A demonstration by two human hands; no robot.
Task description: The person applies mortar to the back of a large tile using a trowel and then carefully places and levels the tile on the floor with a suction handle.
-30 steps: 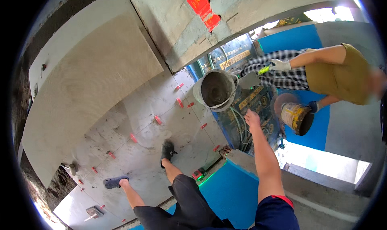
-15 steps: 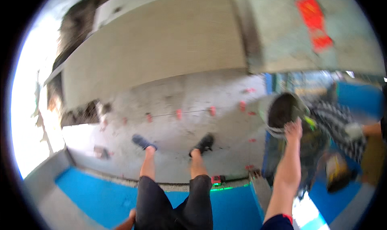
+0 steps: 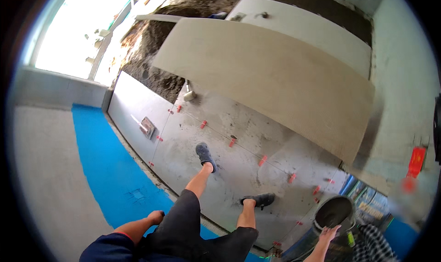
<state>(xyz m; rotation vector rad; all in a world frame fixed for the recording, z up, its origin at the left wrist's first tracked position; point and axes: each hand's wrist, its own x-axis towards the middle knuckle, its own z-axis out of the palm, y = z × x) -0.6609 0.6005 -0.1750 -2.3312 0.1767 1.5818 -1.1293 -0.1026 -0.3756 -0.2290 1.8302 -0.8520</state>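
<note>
At the lower right, my right hand [image 3: 329, 234] has its fingers curled over the near rim of a bucket [image 3: 318, 219], which holds a dark grey mix. A yellow-green object [image 3: 351, 239] is beside it. My left hand [image 3: 156, 217] hangs by my left thigh, fingers curled; a small dark patch shows at its fingertips, too small to name. I stand on large grey tiles [image 3: 216, 188] with red clips along their joints. Ahead, a big beige tile [image 3: 275, 73] is raised over the floor, its far side by a white slab [image 3: 312, 27].
A rubber mallet [image 3: 189, 95] and a trowel [image 3: 147, 127] lie on the tiles to the left. Rough soil or mortar [image 3: 158, 55] borders the big tile. A blue strip [image 3: 115, 165] runs along the left edge. Black-and-white checkered cloth [image 3: 374, 243] is next to the bucket.
My view has swung, so the bucket sits lower in the picture, and the mallet and trowel show more clearly. My right hand stays at the bucket's rim. More of my left arm shows.
</note>
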